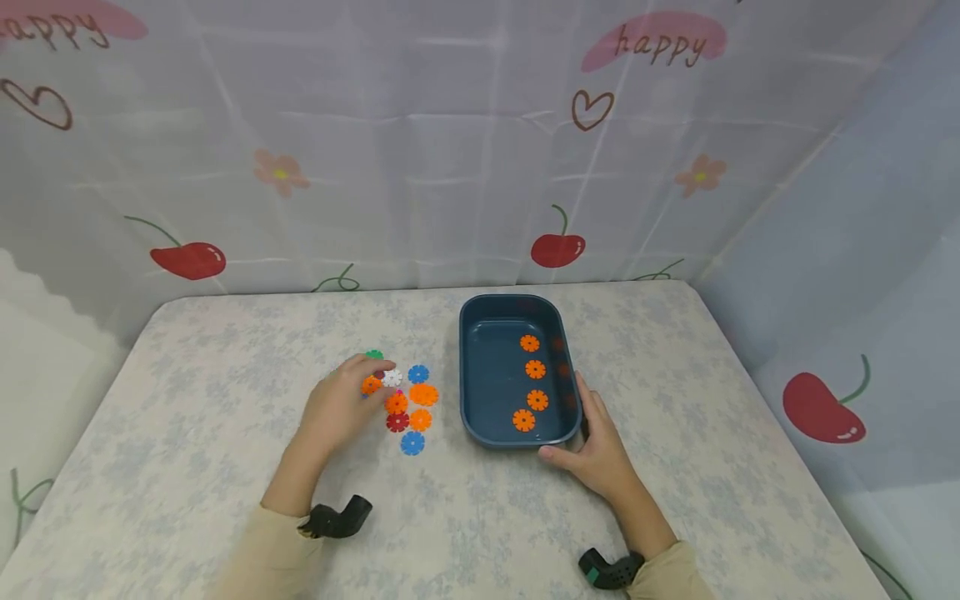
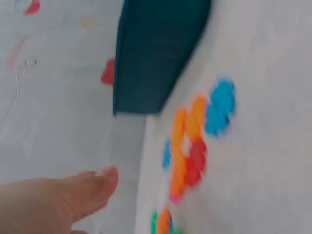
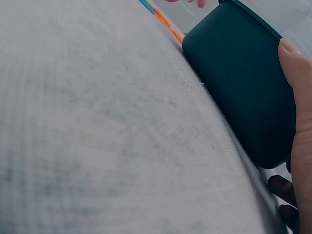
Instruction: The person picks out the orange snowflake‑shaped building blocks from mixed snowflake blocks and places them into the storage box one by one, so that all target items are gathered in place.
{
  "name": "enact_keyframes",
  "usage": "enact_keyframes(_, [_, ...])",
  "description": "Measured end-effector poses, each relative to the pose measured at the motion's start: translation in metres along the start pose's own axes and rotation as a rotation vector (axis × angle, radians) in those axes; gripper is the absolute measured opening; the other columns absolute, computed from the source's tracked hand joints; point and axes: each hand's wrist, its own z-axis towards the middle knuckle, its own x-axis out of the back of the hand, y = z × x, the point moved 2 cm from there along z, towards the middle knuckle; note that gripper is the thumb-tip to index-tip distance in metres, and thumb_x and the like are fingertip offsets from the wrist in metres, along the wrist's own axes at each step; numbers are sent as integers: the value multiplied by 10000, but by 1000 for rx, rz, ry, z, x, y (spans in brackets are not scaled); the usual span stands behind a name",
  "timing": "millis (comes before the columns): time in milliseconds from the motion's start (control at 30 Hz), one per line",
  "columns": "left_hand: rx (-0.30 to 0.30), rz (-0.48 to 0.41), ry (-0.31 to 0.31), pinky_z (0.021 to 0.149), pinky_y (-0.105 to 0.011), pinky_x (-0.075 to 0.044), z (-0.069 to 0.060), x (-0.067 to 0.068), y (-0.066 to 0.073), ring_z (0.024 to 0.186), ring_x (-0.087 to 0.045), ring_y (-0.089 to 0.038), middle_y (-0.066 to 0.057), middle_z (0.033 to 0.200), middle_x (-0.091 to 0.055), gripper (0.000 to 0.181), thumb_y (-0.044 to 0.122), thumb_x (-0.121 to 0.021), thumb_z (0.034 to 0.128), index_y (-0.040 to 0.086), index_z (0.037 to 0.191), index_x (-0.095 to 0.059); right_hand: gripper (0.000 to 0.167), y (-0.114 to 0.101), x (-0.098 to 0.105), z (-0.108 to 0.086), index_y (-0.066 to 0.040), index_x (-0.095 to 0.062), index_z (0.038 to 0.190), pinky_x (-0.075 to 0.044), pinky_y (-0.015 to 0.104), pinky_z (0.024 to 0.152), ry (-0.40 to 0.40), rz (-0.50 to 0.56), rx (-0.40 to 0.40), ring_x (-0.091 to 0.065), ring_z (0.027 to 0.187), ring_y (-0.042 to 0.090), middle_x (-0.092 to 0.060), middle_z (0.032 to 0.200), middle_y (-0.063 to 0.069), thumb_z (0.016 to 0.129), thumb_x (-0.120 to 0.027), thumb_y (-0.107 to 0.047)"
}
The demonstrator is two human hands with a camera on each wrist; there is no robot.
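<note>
My left hand (image 1: 342, 403) is over a group of small notched plastic discs, its thumb and index finger apart on either side of a white disc (image 1: 392, 377). I see nothing held between them, and the hand hides part of the group. Around it lie orange discs (image 1: 423, 394), blue discs (image 1: 412, 442), a red disc (image 1: 397, 422) and a partly covered green disc (image 1: 374, 355). My right hand (image 1: 600, 454) grips the near right corner of a dark blue plastic box (image 1: 480, 375), thumb at the near rim and fingers along the right side. Inside the box, several orange discs (image 1: 536, 369) lie in a rough column.
The table (image 1: 465, 525) has a pale patterned cover. A printed curtain (image 1: 420, 192) hangs behind its far edge, and another sheet (image 1: 847, 333) hangs on the right. Black wrist devices (image 1: 337, 517) are on both arms.
</note>
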Motion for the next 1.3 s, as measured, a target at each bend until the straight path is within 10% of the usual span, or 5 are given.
enact_keyframes(200, [110,86,6,719,-426,-550,-7,0,-41,916,-652,-268,-119,1247,-618,493,307,-724,912,134,1356,-598,1167,-31,6,-2,-79,-138,1592,-349,143,1016,-4,29,1,-483,1224,290,-455,1355,219,689,-877,-105])
enact_keyframes(533, [145,113,-64,625,-309,-467,2,-11,-50,787,-559,-194,-52,952,-601,422,323,-734,902,141,1275,-654,1168,-24,3,-1,-75,-138,1592,-332,124,1019,-6,35,10,-472,1228,290,-447,1367,219,688,-877,-114])
enact_keyframes(933, [120,67,-48,838,-470,-534,4,-11,-37,954,-614,-286,-129,1162,-622,429,316,-718,916,68,1255,-629,1251,9,-1,1,-327,-88,1593,-376,300,1082,2,32,2,-431,1291,161,-422,1441,59,663,-917,-216])
enact_keyframes(1300, [28,-118,-72,888,-448,-532,3,-2,17,1035,-633,-249,-25,1289,-618,398,298,-708,926,163,1289,-613,1228,9,-2,1,-213,-101,1605,-368,206,1043,1,14,-12,-455,1245,206,-439,1406,131,673,-900,-166])
